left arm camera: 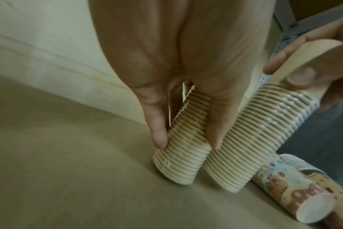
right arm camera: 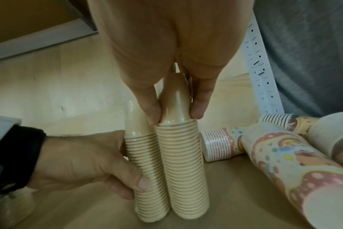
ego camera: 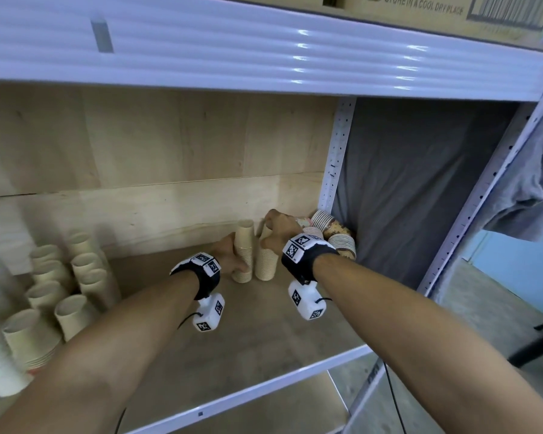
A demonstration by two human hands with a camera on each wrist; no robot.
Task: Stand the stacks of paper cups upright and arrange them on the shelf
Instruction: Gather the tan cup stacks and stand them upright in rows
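Two beige paper cup stacks stand side by side, rims down, on the shelf board. My left hand grips the left stack low on its ribbed side; its fingertips press the rims of that left stack. My right hand pinches the top cup of the right stack from above. In the right wrist view the right hand holds the right stack, which touches the left stack. Patterned cup stacks lie on their sides in the right corner.
Several upright beige cup stacks fill the shelf's left end. A wooden back panel, a white perforated post and grey cloth bound the shelf. A white beam runs overhead. The patterned stacks crowd the corner.
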